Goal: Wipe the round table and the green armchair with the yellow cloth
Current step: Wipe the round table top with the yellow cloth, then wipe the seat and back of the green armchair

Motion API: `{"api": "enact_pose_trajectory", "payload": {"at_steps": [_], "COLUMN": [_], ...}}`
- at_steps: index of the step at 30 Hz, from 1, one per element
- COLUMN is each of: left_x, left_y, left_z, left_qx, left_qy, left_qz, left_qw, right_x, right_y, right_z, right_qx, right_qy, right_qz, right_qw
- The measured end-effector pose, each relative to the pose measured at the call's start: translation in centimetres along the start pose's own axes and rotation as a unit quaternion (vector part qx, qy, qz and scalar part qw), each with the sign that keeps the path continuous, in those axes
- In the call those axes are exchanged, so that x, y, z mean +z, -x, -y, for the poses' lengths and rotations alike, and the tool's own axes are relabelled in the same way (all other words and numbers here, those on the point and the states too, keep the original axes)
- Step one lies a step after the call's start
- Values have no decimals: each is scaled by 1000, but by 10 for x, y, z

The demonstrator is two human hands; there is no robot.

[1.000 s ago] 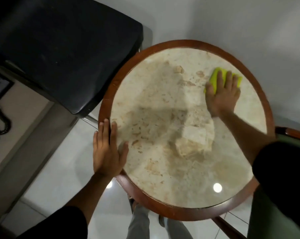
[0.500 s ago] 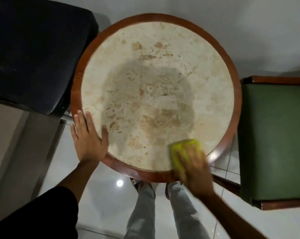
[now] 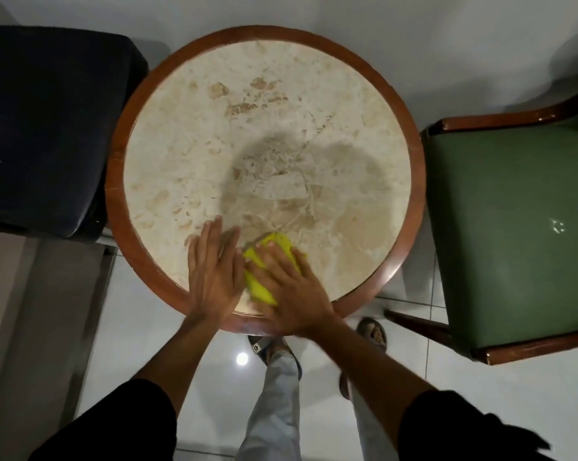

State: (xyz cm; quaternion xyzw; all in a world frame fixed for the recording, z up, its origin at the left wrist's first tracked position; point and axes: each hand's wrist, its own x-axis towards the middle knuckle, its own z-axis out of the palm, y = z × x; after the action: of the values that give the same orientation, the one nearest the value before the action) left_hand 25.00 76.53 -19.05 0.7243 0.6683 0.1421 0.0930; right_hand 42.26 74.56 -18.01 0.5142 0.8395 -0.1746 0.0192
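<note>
Both my hands at the near edge of the round table (image 3: 114, 181). My right hand (image 3: 292, 291) lies flat on the yellow cloth (image 3: 259, 287), fingers spread and pressed down on it, palm over its right half; not curled around it, just bearing on top. The cloth shows at my fingertips and again as a strip on the left side of the hand, next to the thumb. It sits on the pale marble top just inside the brown wooden rim, at the part of the table closest to me. My left hand (image 3: 214, 274) is flat on the marble just beside the cloth, fingers straight and together, pointing away from me, heel of the hand over the wooden rim; holding nothing. Its thumb side looks to touch the cloth's left edge, though blur there makes contact hard to confirm. Both hands slightly smeared by motion. A darker shadow patch covers the middle of the marble. Green armchair (image 3: 513, 227) to my right, its seat just beside the table rim, wooden frame around the cushion. Dark upholstered seat (image 3: 48, 128) to my left, close against the table's rim. White tiled floor (image 3: 480, 394) below, my sandalled feet (image 3: 375, 332) under the table edge.
</note>
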Motion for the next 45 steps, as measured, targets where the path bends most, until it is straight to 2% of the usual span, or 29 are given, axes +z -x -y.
{"api": "enact_pose_trajectory", "payload": {"at_steps": [3, 4, 7, 10, 14, 17, 20, 22, 24, 25, 27, 29, 30, 33, 35, 36, 37, 39, 41, 42, 44, 45], "left_x": [-8, -11, -15, -9, -8, -10, -14, -14, -10, -7, 1, 11, 18, 36, 48, 54, 59, 68, 77, 82, 92, 96], "left_y": [4, 5, 4, -3, -8, -6, -4, -1, -2, -3, -6, -12, -15, -27, -35, -38, -39, -42, -40, -38, -39, -43], "left_z": [-35, -51, -98, -135, -164, -181, -201, -214, -233, -245, -270, -296, -309, -343, -365, -376, -385, -400, -418, -428, -451, -460], "left_qx": [-24, -36, -95, -212, -352, -424, -439, -418, -368, -352, -349, -332, -326, -309, -284, -271, -257, -229, -195, -184, -141, -102], "left_qy": [-14, 1, 84, 191, 283, 342, 422, 426, 384, 378, 412, 437, 453, 468, 472, 473, 466, 454, 440, 431, 401, 362], "left_qz": [8, 19, 94, 154, 140, 162, 202, 218, 249, 269, 290, 291, 289, 307, 335, 348, 357, 379, 412, 428, 438, 433], "left_qw": [1000, 999, 987, 946, 881, 823, 767, 772, 810, 813, 790, 783, 777, 769, 764, 763, 767, 773, 773, 773, 792, 819], "right_x": [-17, -24, -37, -50, -63, -76, -83, -88, -85, -81, -74, -71, -72, -83, -95, -103, -111, -126, -138, -141, -143, -142], "right_y": [22, 29, 31, 42, 66, 68, 76, 87, 102, 110, 128, 148, 157, 178, 188, 193, 199, 211, 223, 229, 239, 243], "right_z": [-59, -70, -70, -75, -107, -120, -129, -132, -143, -151, -169, -190, -201, -234, -256, -265, -274, -291, -309, -318, -339, -350], "right_qx": [208, 252, 243, 209, 245, 260, 255, 280, 335, 372, 435, 450, 448, 475, 492, 497, 502, 500, 487, 486, 491, 495], "right_qy": [-31, -50, -200, -416, -528, -584, -613, -623, -618, -610, -621, -675, -692, -692, -674, -655, -623, -531, -430, -386, -328, -314], "right_qz": [-14, -14, -14, -57, -88, -42, -15, -33, -71, -81, -83, -78, -85, -139, -172, -187, -199, -217, -204, -190, -191, -197], "right_qw": [977, 966, 949, 883, 808, 768, 748, 729, 707, 695, 647, 580, 559, 525, 524, 538, 567, 649, 732, 760, 784, 786]}}
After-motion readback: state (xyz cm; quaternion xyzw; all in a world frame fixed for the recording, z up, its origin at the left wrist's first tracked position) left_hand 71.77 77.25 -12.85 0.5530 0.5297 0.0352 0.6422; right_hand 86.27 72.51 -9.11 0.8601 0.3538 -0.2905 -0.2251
